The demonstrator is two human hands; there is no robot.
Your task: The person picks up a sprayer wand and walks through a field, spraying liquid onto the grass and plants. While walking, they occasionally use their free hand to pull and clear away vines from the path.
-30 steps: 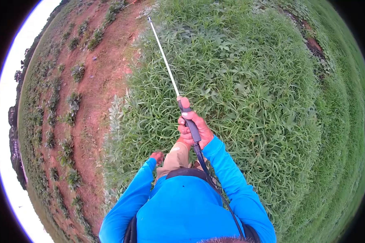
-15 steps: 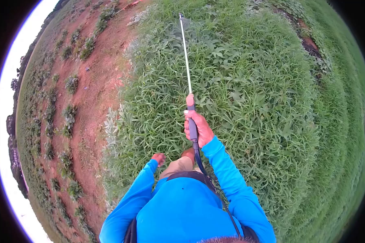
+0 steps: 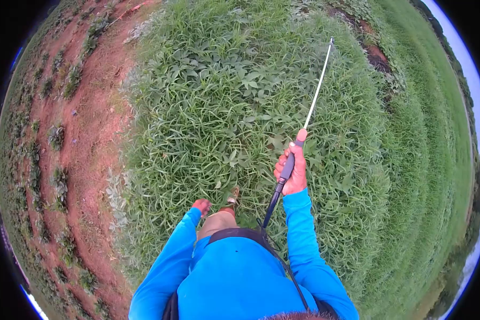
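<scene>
A sprayer wand (image 3: 319, 88) with a grey grip and a thin pale tube points up and to the right over the weeds. My right hand (image 3: 295, 166) is wrapped around its grip, thumb lying along the top. From the grip's lower end a black hose (image 3: 272, 205) runs back past my waist. Faint mist seems to hang near the nozzle (image 3: 332, 40). My left hand (image 3: 201, 206) hangs low beside my thigh, its fingers loosely curled with nothing visible in them.
Dense green grass and broad-leaved weeds (image 3: 240, 128) surround my legs. On the left lies reddish bare soil (image 3: 93, 144) with rows of leafy plants (image 3: 58, 181). A dark strip of ground (image 3: 376, 56) shows at the upper right, with more grass beyond it.
The wand has swung from nearly straight ahead to the right, its nozzle moving right and slightly down. My right hand moved right with it. The view has turned, and my left hand still hangs low.
</scene>
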